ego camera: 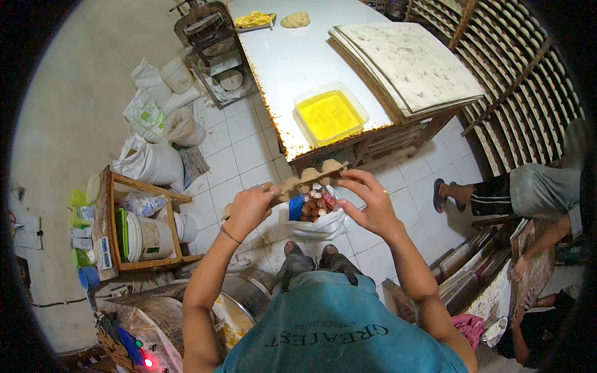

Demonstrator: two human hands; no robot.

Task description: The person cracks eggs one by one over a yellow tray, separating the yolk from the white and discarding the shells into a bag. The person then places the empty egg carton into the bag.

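Observation:
A cardboard egg tray, tilted and seen nearly edge-on, is held in front of me above the floor. My left hand grips its left part, fingers curled over the edge. My right hand is by the tray's right end, fingers spread; whether the fingertips touch it I cannot tell. Below the tray a white plastic bag stands by my feet, filled with eggshells and wrappers. Beyond it, on the near corner of the white table, sits a clear plastic container of yellow liquid.
Stacked boards, a piece of dough and a tray of yellow paste lie on the table. At left stand a wooden frame with buckets and several sacks. At right, two people work beside boards; racks rise behind.

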